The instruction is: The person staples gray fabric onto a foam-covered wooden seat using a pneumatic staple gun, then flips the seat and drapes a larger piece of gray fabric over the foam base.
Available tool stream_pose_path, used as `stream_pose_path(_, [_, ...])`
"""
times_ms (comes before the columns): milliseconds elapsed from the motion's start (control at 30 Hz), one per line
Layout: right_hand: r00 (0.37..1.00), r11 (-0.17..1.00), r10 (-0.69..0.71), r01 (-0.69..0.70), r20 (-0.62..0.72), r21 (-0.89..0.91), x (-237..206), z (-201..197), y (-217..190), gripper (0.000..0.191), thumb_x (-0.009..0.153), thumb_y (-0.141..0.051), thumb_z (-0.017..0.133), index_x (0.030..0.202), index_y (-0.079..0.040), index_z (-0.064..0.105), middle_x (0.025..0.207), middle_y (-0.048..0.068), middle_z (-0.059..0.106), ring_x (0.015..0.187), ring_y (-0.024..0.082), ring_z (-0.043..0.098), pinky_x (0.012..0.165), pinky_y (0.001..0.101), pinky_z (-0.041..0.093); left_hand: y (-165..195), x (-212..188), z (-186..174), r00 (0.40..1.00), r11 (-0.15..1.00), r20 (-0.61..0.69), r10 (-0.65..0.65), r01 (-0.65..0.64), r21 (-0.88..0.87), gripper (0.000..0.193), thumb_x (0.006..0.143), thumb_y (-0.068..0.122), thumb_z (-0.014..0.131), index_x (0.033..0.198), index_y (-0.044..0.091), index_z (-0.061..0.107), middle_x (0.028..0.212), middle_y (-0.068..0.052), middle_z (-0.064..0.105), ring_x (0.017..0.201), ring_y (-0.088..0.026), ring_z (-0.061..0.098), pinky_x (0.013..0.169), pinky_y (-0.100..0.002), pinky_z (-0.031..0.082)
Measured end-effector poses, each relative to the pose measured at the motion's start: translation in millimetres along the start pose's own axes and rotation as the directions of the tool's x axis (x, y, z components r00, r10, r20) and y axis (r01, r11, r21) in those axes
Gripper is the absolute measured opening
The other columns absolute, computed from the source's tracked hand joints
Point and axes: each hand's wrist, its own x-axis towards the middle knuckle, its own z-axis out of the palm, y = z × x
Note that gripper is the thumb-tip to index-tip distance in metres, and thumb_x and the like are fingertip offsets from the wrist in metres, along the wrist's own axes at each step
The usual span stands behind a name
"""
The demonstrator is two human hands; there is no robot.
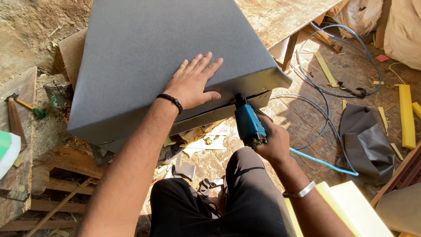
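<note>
The left hand lies flat and open, fingers spread, pressing on the top face of the grey upholstered panel close to its near edge; it grips nothing, only bears down. A black beaded bracelet sits on that wrist. The right hand is clenched round the grip of a blue pneumatic staple gun, whose nose points up against the underside rim of the panel, just right of the left thumb. A light blue air hose runs from the gun's base away to the right, and a silver bangle circles the right wrist.

The step in hand looks like fastening the grey covering along the panel's lower edge: one hand keeps the fabric taut while the other sets the tool at the fold. The next move seems to call for steady downward pressure from the flat hand, the gun's nose seated square on the rim, and the hose kept free of snagging.

The panel rests tilted on a worn wooden tabletop behind it, overhanging toward the person. Below the panel, offcuts of grey fabric and foam scraps lie on the ground. Right of the panel a dark folded sheet and yellow foam strips lie on the brick floor. Left of the panel a hammer rests on a plank.
</note>
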Motion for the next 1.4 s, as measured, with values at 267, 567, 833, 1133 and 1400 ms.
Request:
stream_pose_path(267, [0.999, 0.998, -0.042, 0.04, 0.035, 0.057, -12.9, -0.9, -14.1, 0.06, 0.065, -0.017, 0.081, 0.124, -0.01, 0.07, 0.088, 0.021, 0.073, 0.084, 0.037, 0.074, 0.073, 0.0435, 0.058, -48.1, -33.9, -22.4, 0.999, 0.998, 0.05, -0.008, 0.011, -0.061, 0.112, 0.075, 0.07, 0.074, 0.162, 0.033, 0.014, 0.17, -0.011, 0.007, 0.156, -0.03, 0.006, 0.125, -0.047, 0.007])
stream_pose_path(567, [0.977, 0.987, -0.099, 0.12, 0.186, -0.107, -3.3, 37.7, -50.3, 0.068, 0.059, -0.028, 0.09, 0.121, -0.013, 0.068, 0.093, 0.015, 0.077, 0.082, 0.035, 0.074, 0.07, 0.045, 0.058, -84.8, -46.0, -1.1, 0.998, 0.98, -0.038, -0.054, 0.046, -0.196, 0.109, 0.071, 0.073, 0.075, 0.16, 0.03, 0.027, 0.169, -0.011, 0.014, 0.156, -0.028, 0.011, 0.125, -0.048, 0.008])
stream_pose_path(833, [0.957, 0.975, -0.206, 0.22, 0.204, -0.045, -8.4, 71.6, -70.3, 0.075, 0.058, -0.021, 0.087, 0.129, -0.015, 0.066, 0.1, 0.014, 0.076, 0.084, 0.032, 0.075, 0.074, 0.0424, 0.06, -102.5, -41.4, 16.9, 0.972, 0.925, -0.226, -0.067, -0.025, -0.38, 0.079, 0.086, 0.074, 0.061, 0.148, 0.026, 0.053, 0.163, -0.008, 0.037, 0.153, -0.028, 0.026, 0.125, -0.05, 0.017])
stream_pose_path(1133, [0.937, 0.963, -0.211, 0.248, 0.277, -0.107, -12.2, 81.0, -93.3, 0.081, 0.053, -0.014, 0.082, 0.131, -0.022, 0.065, 0.093, 0.011, 0.076, 0.082, 0.033, 0.074, 0.069, 0.0437, 0.059, -173.2, -106.9, 1.5, 0.928, 0.917, -0.041, -0.372, 0.359, -0.174, 0.098, 0.084, 0.089, 0.037, 0.161, 0.028, 0.026, 0.168, -0.012, 0.013, 0.155, -0.031, 0.011, 0.124, -0.05, 0.008])
stream_pose_path(1400, [0.903, 0.94, -0.175, 0.272, 0.393, -0.207, -8.9, 109.1, -134.9, 0.068, 0.062, -0.026, 0.088, 0.125, -0.018, 0.064, 0.096, 0.01, 0.076, 0.083, 0.031, 0.075, 0.069, 0.0434, 0.06, -176.3, -103.4, 14.7, 0.9, 0.888, -0.052, -0.433, 0.416, -0.198, 0.095, 0.086, 0.086, 0.036, 0.161, 0.029, 0.027, 0.17, -0.01, 0.015, 0.157, -0.028, 0.012, 0.126, -0.051, 0.009])
